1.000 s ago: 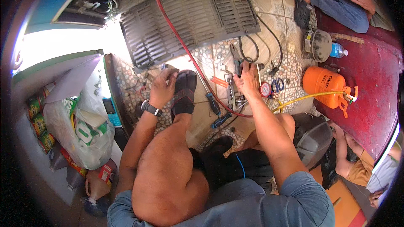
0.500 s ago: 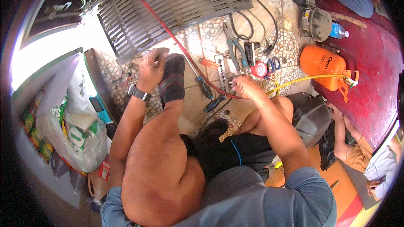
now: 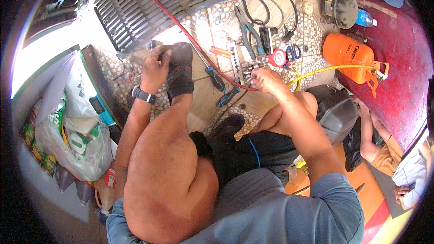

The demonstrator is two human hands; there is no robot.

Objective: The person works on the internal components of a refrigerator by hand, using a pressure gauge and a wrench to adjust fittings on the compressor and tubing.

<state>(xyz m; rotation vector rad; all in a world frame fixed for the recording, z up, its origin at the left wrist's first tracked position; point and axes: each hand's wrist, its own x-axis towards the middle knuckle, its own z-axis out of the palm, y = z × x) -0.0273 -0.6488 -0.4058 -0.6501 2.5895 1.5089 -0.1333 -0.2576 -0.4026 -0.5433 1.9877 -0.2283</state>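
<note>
The right hand (image 3: 267, 81) is curling its fingers against silver metal pieces (image 3: 249, 71) just right of the frame's centre; I cannot tell if it is gripping one. The left hand (image 3: 156, 70), left of centre, is bending its fingers beside a dark shoe (image 3: 181, 70), its grip unclear to me. Pebbles and wood-look tiles are covering the floor (image 3: 199, 115); a slatted panel (image 3: 176, 2) is lying across the top. Two blue-and-black handles (image 3: 216, 79), one pair of pliers (image 3: 247, 34) and one red-rimmed gauge (image 3: 277, 58) are lying mid-frame; one orange cylinder (image 3: 346, 56) is resting at right.
</note>
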